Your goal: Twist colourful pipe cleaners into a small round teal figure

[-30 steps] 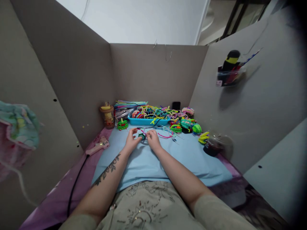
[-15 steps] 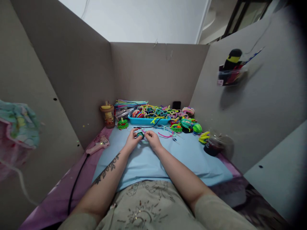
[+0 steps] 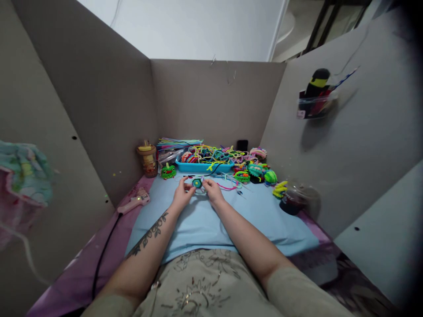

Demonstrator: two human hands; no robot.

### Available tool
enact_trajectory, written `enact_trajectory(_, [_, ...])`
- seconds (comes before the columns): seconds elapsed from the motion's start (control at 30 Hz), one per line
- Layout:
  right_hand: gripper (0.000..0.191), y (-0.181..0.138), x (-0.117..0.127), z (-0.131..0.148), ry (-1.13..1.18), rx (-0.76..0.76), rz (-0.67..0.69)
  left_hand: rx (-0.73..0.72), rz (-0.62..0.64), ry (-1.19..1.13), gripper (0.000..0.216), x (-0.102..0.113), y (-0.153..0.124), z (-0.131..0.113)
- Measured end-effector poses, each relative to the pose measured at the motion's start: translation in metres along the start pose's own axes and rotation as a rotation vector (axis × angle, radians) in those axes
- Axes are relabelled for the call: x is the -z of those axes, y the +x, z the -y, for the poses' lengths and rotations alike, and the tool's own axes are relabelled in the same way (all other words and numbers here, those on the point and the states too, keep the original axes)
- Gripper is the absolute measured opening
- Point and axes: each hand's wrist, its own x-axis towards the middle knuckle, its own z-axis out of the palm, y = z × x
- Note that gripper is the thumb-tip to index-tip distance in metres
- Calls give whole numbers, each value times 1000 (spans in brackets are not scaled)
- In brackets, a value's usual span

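Note:
Over the blue cloth [image 3: 205, 220], both hands hold a small round green piece [image 3: 197, 182], which looks like coiled pipe cleaner with a pale centre. My left hand [image 3: 183, 194] pinches its left edge between thumb and fingers. From the other side my right hand [image 3: 213, 191] has closed fingertips at its right edge. A short purple bit [image 3: 202, 178] shows by the right fingertips. Pale strands hang just below the piece. Loose pink and blue pipe cleaners [image 3: 228, 188] lie to the right of my right hand.
A blue tray [image 3: 205, 167] of tangled pipe cleaners stands behind. Left are a green pipe-cleaner figure [image 3: 168, 171], a lidded cup [image 3: 147, 162] and a pink glue gun [image 3: 135, 201] with a black cord. Several coiled pieces [image 3: 256, 169] and a dark cup [image 3: 292, 204] stand right.
The round green piece has turned so its face with the pale centre shows more fully. My hands have shifted slightly, with the right a little farther from the left.

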Motion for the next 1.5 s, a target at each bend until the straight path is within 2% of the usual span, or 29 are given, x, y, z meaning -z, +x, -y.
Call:
enact_trajectory(0.1, [30,-1,-2,-4,42,-43,124,67,118,-192,72,-1,-1,-5])
enact_trajectory(0.2, [27,-1,-4,-8,-49,31,128,115,149,-287,70,0,-1,-8])
enact_trajectory(0.3, [25,7,6,-7,-171,115,4,179,12,-322,67,5,2,-8])
enact_trajectory(0.37, [24,16,24,-4,-276,159,-152,222,-80,-354,68,9,4,-6])
enact_trajectory(0.43, [21,25,49,-1,-425,216,-285,242,-118,-383,69,12,5,-6])
enact_trajectory(0.5, [14,31,77,-2,-564,216,-359,236,-123,-382,68,13,5,-7])
enact_trajectory(0.57, [7,33,103,-7,-639,138,-418,222,-110,-365,67,13,5,-9])
enact_trajectory(0.63, [14,33,121,-14,-661,49,-469,209,-88,-343,67,11,4,-10])
enact_trajectory(0.7, [19,33,130,-19,-684,0,-491,190,-73,-317,66,10,4,-10])
enact_trajectory(0.8, [24,34,131,-20,-674,-22,-519,151,-61,-271,63,10,4,-9])
enact_trajectory(0.97, [12,42,125,-5,-392,94,-497,111,-39,-270,61,10,4,-6])
enact_trajectory(1.13, [16,50,130,2,348,123,-512,113,-53,-302,62,10,6,-4])
enact_trajectory(1.2, [16,50,136,3,526,106,-501,119,-57,-310,63,11,6,-4])
enact_trajectory(1.37, [18,44,148,14,789,106,-513,117,-59,-315,64,11,6,-2])
enact_trajectory(1.5, [14,37,145,25,962,106,-421,110,-45,-326,65,11,6,-1])
